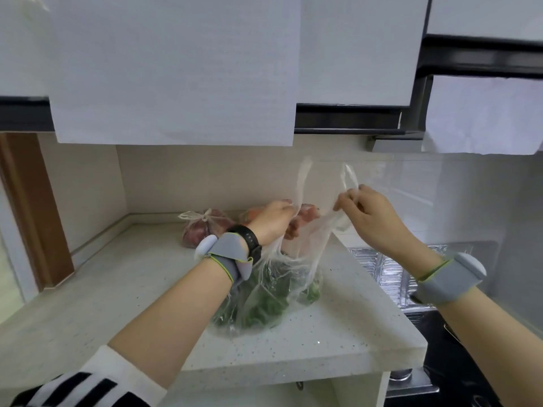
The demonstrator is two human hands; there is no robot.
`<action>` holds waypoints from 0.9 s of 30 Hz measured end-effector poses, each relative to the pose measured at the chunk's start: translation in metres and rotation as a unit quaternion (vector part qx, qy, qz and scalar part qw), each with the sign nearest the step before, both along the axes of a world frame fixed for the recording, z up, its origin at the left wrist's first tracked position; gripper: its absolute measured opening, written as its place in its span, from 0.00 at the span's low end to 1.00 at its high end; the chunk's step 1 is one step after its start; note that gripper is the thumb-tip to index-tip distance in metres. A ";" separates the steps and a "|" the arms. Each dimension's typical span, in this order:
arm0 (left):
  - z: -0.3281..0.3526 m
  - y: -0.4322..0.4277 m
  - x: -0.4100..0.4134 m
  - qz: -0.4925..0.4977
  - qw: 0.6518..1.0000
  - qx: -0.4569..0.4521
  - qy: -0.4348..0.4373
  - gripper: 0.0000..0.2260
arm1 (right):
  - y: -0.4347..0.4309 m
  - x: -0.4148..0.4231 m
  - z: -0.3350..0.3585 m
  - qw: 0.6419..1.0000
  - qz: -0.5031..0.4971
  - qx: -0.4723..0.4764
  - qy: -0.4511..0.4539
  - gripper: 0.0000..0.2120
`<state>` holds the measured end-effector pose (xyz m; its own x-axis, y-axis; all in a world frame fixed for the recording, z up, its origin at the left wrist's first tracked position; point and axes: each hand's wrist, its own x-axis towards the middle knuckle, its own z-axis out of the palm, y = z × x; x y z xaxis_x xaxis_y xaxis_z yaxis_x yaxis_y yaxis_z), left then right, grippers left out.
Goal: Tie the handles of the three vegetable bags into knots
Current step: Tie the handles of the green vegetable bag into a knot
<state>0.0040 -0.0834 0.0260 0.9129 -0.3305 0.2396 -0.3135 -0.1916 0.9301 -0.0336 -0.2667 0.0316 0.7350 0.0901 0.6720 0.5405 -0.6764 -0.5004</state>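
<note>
**Both hands grip the handles of the greens bag on the counter**

The clear plastic bag of green vegetables (pixel 264 301) sits on the pale speckled countertop (pixel 123 292), near its front right corner. Its 2 handles are pulled up above the bag and held apart. The left handle (pixel 302 177) rises as a thin translucent strip out of the left hand (pixel 274 221), whose fingers are curled shut around it. The right handle (pixel 349 177) loops up from the right hand (pixel 370 215), which pinches it between fingertips and thumb. The plastic below both hands is stretched and gathered down toward the greens.

Behind this bag, against the back wall, lie 2 more bags. The far left bag (pixel 202 227) holds reddish produce, and its handles are already tied into a knot (pixel 207 215) on top. The second bag (pixel 305 215), with reddish and orange contents, is mostly hidden behind the left hand, so whether it is tied cannot be told.

Each wrist wears a grey band with a white pod, and the left wrist also carries a black watch (pixel 249 239). A black-and-white striped sleeve (pixel 88 386) shows at the lower left. To the right of the counter lies crinkled foil (pixel 382 268) beside a dark stove area. White cupboards (pixel 176 69) hang overhead.
</note>
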 end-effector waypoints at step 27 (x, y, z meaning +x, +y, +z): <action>0.004 0.026 0.003 -0.045 0.994 0.014 0.096 0.16 | 0.013 0.018 0.016 0.989 -0.023 -0.144 -0.018 0.13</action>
